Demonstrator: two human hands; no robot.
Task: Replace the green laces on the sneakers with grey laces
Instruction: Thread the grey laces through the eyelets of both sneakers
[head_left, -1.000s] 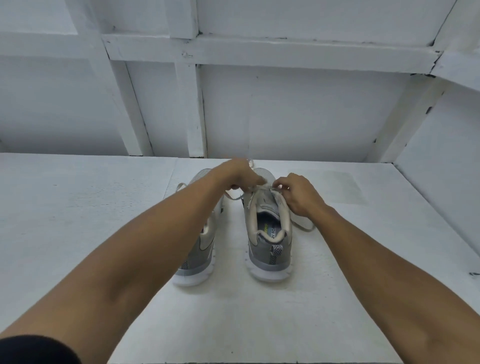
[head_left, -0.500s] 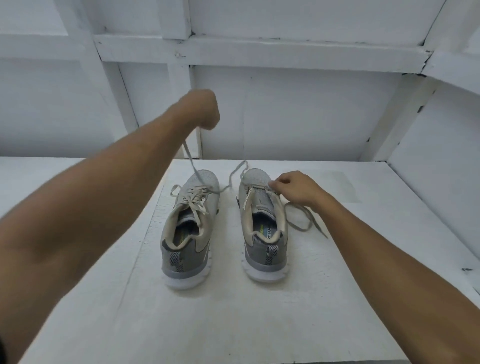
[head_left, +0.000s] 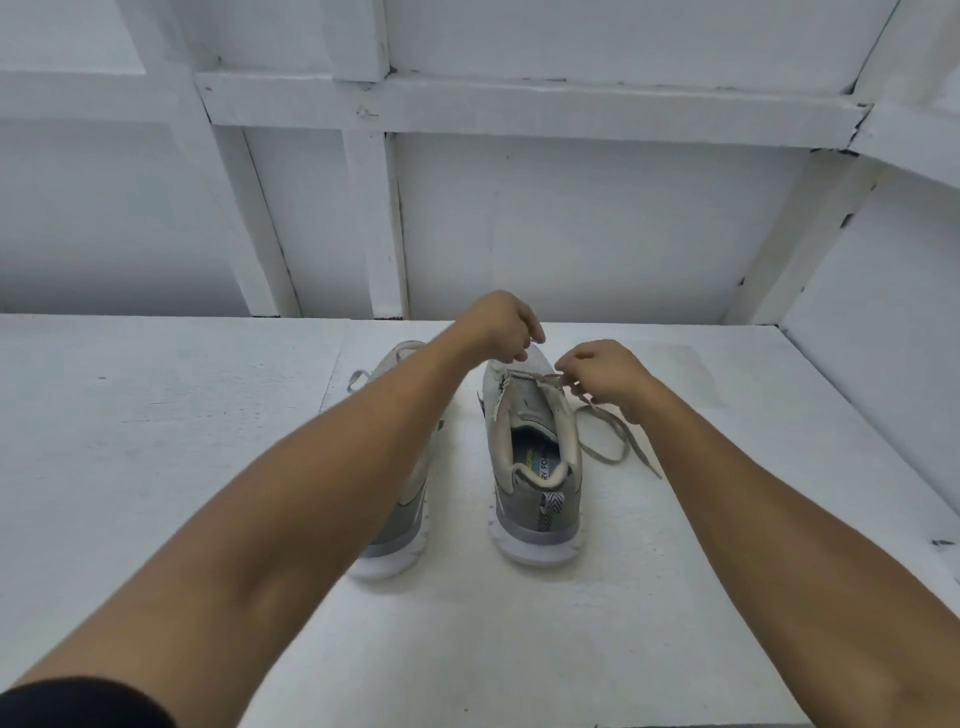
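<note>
- Wall (head_left: 571, 218): white painted panels behind white timber posts and rails, with chipped paint at the joints.
- Counter (head_left: 156, 441): white painted board that is scuffed and carries both sneakers. It runs back to the wall.
- Left hand (head_left: 501, 327): half a second ago it was raised high over the left sneaker, drawing a lace upward. It is now low, over the toe of the right sneaker (head_left: 535, 467). The fingers are curled, but whether the grip has anything in it cannot be told.
- Right hand (head_left: 605, 376): it remains at the right sneaker's upper eyelets, its grip pinched on the grey lace (head_left: 608, 441). The slack of the lace trails on the counter just right of the shoe.
- Left sneaker (head_left: 400, 525): heel toward the camera and largely hidden by the left forearm. A lace loop shows beside its toe.
- Sleeve (head_left: 78, 701): black, at the lower left corner.
- Insole (head_left: 540, 462) of the right sneaker: the printed letters "RY FOA" are readable and the rest is cut off by the collar. A yellow-green mark sits beside them.
</note>
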